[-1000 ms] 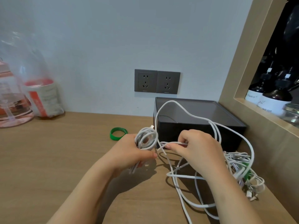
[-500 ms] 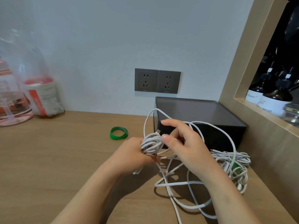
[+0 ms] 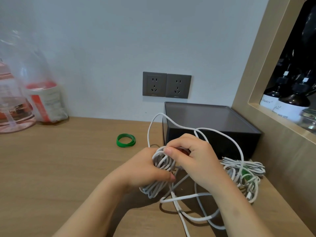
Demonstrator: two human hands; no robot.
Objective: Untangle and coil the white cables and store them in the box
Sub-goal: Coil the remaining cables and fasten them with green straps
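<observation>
My left hand point(image 3: 145, 170) grips a half-wound coil of white cable point(image 3: 161, 165) above the wooden desk. My right hand point(image 3: 196, 161) is pressed against that coil, its fingers curled round the cable's loose strand at the coil's top. The free length of this cable point(image 3: 181, 198) loops up in front of the black box point(image 3: 213, 132) and trails down across the desk towards me. A tangled pile of more white cables point(image 3: 246, 170) with a green tie lies on the desk just right of my right hand, in front of the box.
A green rubber band point(image 3: 126, 140) lies on the desk left of the box. Two grey wall sockets point(image 3: 166, 85) sit above the box. A plastic bag point(image 3: 44, 101) and a pink container point(image 3: 12, 108) stand far left. A wooden niche point(image 3: 277, 117) with dark bottles flanks the right.
My right hand swung from the right side up over the coil and now lies on its top, laying another turn. The loose loops on the desk have shortened and drawn in towards the coil.
</observation>
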